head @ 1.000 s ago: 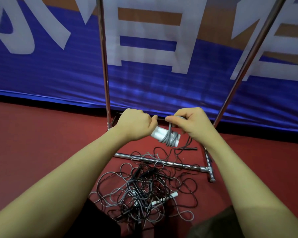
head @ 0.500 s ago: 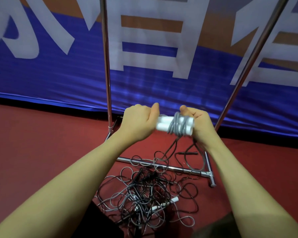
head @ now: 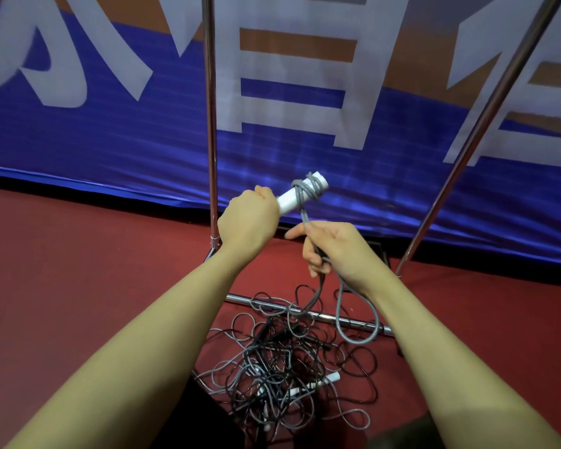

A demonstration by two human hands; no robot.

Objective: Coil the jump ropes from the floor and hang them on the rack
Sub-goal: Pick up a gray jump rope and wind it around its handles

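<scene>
My left hand grips the white handles of a jump rope, tilted up to the right, with grey cord wound round their upper end. From that winding the cord runs down into my right hand, which holds it in curled fingers. Below my right hand a grey loop hangs down to the rack's floor bar. A tangle of black and grey jump ropes lies on the red floor below, with another white handle in it.
The metal rack has two upright poles, one on the left and one slanting at the right, and a floor bar between them. A blue banner with white characters hangs behind. Red floor spreads to the left.
My left hand has raised and tilted the handles upward. My right hand has come off the winding, dropped lower and now holds the cord below it, with a loop hanging free.
</scene>
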